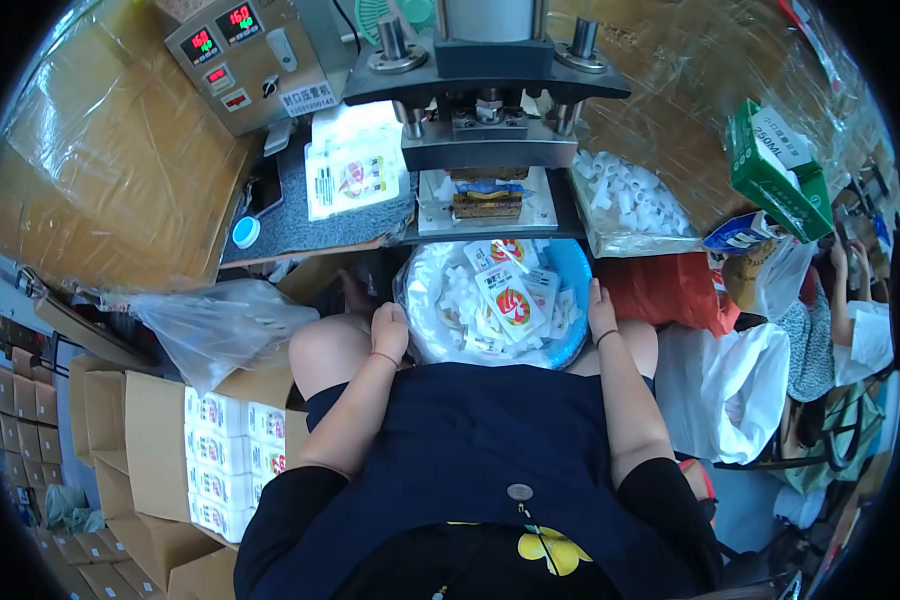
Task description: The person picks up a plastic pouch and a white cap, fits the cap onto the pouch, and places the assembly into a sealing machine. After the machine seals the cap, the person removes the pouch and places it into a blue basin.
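A blue basin [573, 262] lined with clear plastic rests on my lap, filled with white spouts and several printed white pouches [508, 300]. My left hand [390, 332] grips the basin's left rim with fingers curled. My right hand [601, 308] lies flat against the basin's right rim. Just above the basin stands a press machine [488, 120] with a pouch piece under its head [487, 197].
A control box with red digit displays [238, 55] sits upper left beside a stack of pouches [355, 170]. A bag of white spouts [625, 200] lies right of the press. Open cartons of packed pouches [225, 450] stand at my left. A seated person [850, 300] is far right.
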A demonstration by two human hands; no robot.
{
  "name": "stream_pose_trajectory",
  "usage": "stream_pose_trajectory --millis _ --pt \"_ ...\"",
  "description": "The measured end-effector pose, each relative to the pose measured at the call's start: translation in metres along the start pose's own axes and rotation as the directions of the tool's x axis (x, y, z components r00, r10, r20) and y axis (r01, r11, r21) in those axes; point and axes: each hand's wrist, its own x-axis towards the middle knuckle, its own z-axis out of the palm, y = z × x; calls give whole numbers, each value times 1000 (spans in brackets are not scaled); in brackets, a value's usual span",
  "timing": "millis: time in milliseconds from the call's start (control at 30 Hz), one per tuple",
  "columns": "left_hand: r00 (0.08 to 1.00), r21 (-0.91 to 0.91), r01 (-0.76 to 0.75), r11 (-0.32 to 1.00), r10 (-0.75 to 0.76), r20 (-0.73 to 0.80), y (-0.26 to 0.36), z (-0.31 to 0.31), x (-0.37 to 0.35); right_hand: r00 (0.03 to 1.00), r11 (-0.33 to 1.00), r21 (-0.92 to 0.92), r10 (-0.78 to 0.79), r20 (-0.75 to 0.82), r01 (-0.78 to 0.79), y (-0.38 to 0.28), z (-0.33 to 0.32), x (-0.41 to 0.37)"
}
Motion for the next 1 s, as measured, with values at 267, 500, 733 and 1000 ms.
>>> stream_pose_trajectory --millis 267,500,733,1000 --pt "724 -691 690 217 -186 664 67 30 -4 653 632 302 445 613 -714 -34 -19 -32" --pt "781 -394 381 837 -62 622 98 34 -18 938 894 307 268 219 -327 0 -13 -20" --pt "643 -405 -622 670 732 225 176 21 -38 971 995 24 97 -219 -94 -110 -22 -53" --pt "360 -775 241 584 688 630 200 -1 -75 861 910 59 -408 304 410 -116 -7 -69"
